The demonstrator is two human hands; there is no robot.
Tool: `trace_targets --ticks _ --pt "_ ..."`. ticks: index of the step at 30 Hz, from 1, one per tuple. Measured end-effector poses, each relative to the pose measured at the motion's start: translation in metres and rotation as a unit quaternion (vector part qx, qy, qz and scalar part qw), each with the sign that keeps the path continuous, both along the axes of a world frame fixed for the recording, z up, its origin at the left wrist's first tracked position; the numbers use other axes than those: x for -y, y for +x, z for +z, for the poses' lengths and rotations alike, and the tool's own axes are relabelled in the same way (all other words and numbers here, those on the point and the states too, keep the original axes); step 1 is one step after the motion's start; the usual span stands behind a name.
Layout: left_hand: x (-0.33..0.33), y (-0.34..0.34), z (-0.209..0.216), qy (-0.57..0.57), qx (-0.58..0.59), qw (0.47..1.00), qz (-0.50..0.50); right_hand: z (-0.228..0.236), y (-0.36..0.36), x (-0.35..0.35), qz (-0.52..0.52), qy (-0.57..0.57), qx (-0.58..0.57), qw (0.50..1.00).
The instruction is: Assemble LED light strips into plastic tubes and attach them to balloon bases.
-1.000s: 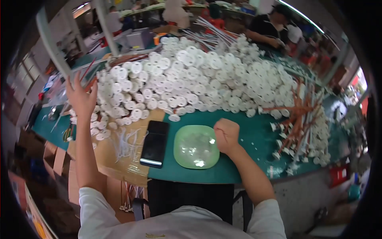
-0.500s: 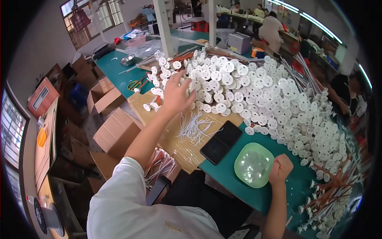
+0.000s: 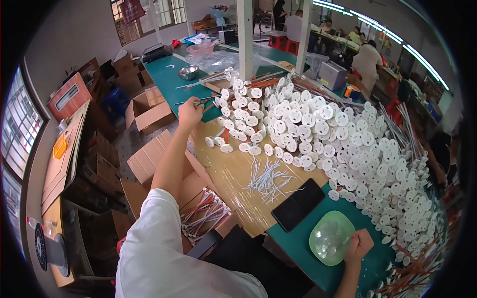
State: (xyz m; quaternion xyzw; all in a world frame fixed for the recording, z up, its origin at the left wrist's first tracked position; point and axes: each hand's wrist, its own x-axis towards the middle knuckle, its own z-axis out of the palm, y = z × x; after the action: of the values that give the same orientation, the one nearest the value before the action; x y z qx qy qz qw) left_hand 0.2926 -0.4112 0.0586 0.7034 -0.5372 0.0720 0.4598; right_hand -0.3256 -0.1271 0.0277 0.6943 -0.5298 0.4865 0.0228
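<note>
At the far left of the green table [image 3: 171,79], my left hand [image 3: 190,113] is closed around scissors [image 3: 200,104]; only a bit of the scissors shows past my fingers. My right hand [image 3: 359,245] is curled into a fist at the right rim of a light green bowl [image 3: 332,236], which holds small clear, shiny pieces. Whatever may be inside that fist is hidden. A large heap of white round discs on stems [image 3: 318,119] spreads across the table. White cords [image 3: 268,180] lie loose on the brown sheet [image 3: 226,174], with a black phone [image 3: 298,204] beside them.
An open cardboard box [image 3: 196,191] with several stemmed pieces [image 3: 206,213] stands below my left arm. Another open box [image 3: 151,111] sits on the floor. A metal bowl [image 3: 189,73] and a white post [image 3: 245,39] stand at the far side. Other people work in the background.
My left hand has moved left from the disc heap to the scissors and closed on them. My right hand stays at the bowl. The view has turned a little left.
</note>
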Motion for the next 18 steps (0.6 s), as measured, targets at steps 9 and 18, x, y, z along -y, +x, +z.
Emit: trace_targets --ticks 9,18 --pt "0.116 0.077 -0.005 0.263 0.147 0.953 -0.037 0.003 0.007 0.006 -0.027 0.050 0.056 0.997" --pt "0.145 0.019 0.005 0.350 0.147 0.925 -0.014 0.001 0.003 0.004 -0.068 0.162 0.120 0.977"
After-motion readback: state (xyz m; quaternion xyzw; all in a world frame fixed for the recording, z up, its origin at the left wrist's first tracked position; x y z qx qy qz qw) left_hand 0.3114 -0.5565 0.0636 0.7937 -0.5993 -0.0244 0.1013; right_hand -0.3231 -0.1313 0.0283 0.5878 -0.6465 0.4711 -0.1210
